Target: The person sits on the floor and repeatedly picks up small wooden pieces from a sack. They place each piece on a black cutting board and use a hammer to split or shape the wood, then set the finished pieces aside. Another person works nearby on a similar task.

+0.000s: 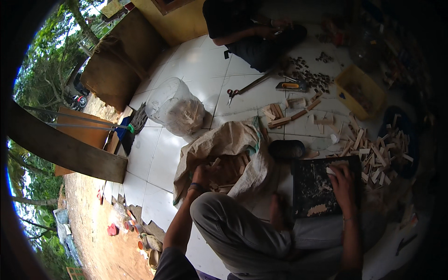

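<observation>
My left hand [200, 175] reaches into the mouth of a woven sack [192, 150] of small wooden pieces [227, 164]. Its fingers are closed on a small wooden block [216, 162]. Beside my knee, my right hand [344, 183] rests over a dark, scuffed board [310, 184] and grips a pale wooden block [331, 171] against it. The fingers curl round that block and partly cover it. Pale dust and a bare worn patch mark the board.
Loose wooden sticks [373, 156] lie heaped at the right. Beyond the sack stand a clear plastic bin [161, 100] and a yellow tub [345, 84]. Scissors [232, 93], a utility knife [291, 86] and small dark pieces [310, 74] lie near another seated person [247, 39].
</observation>
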The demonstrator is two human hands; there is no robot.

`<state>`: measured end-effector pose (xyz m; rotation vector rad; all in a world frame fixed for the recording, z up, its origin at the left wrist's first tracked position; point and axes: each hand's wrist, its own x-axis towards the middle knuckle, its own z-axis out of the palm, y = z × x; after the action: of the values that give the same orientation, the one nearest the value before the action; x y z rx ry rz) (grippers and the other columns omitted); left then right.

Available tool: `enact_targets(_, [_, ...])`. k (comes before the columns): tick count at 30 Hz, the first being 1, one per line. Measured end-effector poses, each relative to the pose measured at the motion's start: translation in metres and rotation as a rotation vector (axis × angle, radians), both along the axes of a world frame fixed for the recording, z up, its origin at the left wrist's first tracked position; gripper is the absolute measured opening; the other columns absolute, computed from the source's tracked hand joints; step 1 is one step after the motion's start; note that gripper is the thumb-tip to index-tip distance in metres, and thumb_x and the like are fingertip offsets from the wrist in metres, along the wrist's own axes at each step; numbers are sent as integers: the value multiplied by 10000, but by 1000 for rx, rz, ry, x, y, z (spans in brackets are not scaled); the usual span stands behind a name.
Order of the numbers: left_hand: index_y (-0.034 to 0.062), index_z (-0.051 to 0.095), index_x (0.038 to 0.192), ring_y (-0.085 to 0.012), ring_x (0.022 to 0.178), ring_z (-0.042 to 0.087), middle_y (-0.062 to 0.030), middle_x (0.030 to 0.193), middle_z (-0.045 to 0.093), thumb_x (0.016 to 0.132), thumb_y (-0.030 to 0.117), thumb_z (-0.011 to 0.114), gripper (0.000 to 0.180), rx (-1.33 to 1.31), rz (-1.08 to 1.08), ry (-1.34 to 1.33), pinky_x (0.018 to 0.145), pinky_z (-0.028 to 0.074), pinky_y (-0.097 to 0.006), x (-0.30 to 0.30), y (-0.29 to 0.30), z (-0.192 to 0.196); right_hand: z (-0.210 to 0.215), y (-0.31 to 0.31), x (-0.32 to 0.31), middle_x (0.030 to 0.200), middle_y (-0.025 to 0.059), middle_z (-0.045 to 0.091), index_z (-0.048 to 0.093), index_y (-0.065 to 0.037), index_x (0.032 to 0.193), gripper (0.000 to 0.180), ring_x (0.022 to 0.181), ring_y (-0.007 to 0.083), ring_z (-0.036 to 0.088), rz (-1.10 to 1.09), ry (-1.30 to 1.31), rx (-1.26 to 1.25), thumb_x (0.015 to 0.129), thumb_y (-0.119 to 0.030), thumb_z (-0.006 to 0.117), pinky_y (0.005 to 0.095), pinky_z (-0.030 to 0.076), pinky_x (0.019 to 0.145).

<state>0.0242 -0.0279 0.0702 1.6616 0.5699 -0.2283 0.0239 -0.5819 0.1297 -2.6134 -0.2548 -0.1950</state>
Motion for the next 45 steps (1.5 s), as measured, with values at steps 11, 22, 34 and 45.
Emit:
enact_targets(11, [-9,522,1434,-222,1104,712,-110,1231,691,1017,314,720,564,8,-335,-31,911,622,-376,47,-18,100,6,-5,-4,1112,76,631,734,-163,1182,272,1045,331,604,-17,-75,-70,910,-150,745,447,503,919])
enact_targets(22, [34,429,1514,-237,1193,670,-138,1374,626,1087,230,581,494,-29,-912,-137,877,607,-341,104,-245,123,1,-3,-6,1045,89,708,672,-104,1109,165,972,308,649,15,-154,245,954,-141,716,440,477,933])
enact_targets(34, [68,504,1504,-186,1265,598,-106,1407,585,1139,306,472,438,-689,-384,76,1043,546,-372,35,-363,63,-7,15,-13,1044,70,726,664,-36,1193,277,929,155,696,-27,228,1149,957,-141,764,322,547,792])
enact_targets(45, [96,506,1493,-181,1272,599,-37,1358,596,1094,183,576,414,-747,-412,47,1029,568,-417,7,-335,67,24,17,-22,957,83,689,688,-45,1225,365,854,178,680,18,42,698,907,-177,810,322,531,735])
